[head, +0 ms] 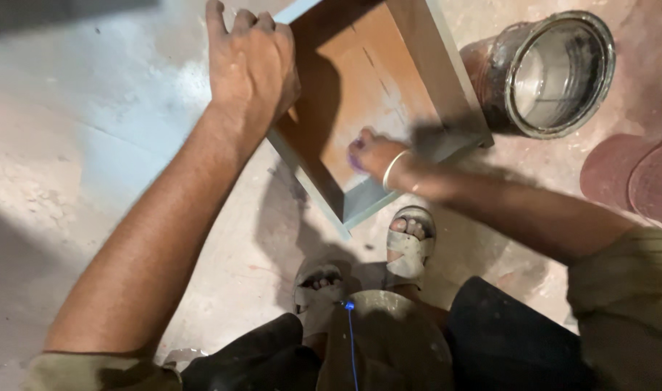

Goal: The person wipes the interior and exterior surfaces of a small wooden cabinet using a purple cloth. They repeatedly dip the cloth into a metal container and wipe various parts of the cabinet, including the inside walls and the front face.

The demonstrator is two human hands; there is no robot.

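Head view: two hands on a wooden box frame standing on the floor, past the sandalled feet.

Nearest, the sandalled feet [367,271] point at the frame's near corner. Beyond them the right hand [374,153] reaches inside the box frame [360,80], fingers curled on something purple, too small to name. Farther off, the left hand [250,65] is clamped over the frame's left wall. Its long axis runs away and leftward; a paint tin [555,72] stands just right.

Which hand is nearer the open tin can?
Right. The right hand is inside the wooden box, just left of the tin can; the left hand grips the box's far side.
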